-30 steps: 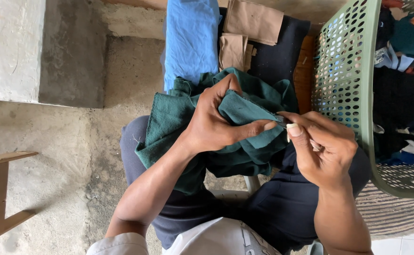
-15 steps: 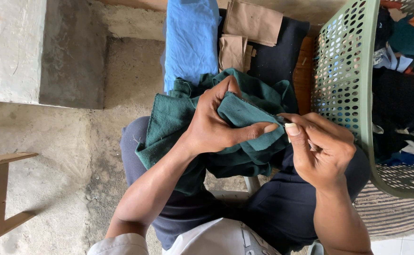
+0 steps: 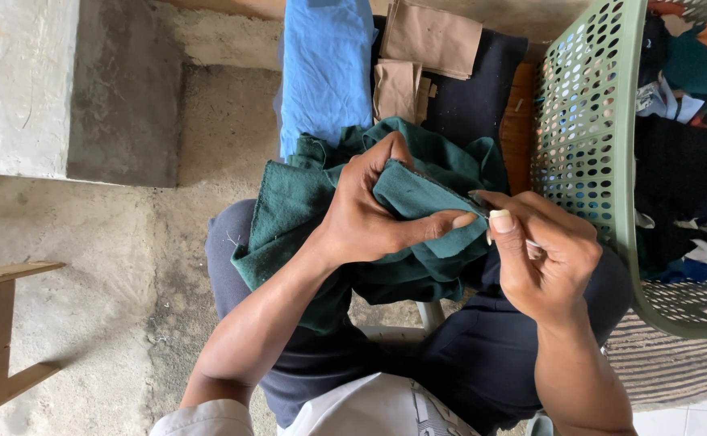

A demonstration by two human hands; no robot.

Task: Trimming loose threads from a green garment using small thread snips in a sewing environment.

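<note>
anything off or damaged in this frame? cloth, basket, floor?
Nothing clearly damaged. The green cloth is bunched on the lap, left hand pinching a fold, right hand at its edge. A loose thread sticks out at the cloth's left edge. The green basket holds jumbled clothes; folded blue cloth and tan pieces lie neatly.

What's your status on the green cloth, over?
Left hand gripping green cloth on lap. Right hand pinching its edge by left thumb. Green basket of clothes close at right, not touching.
</note>
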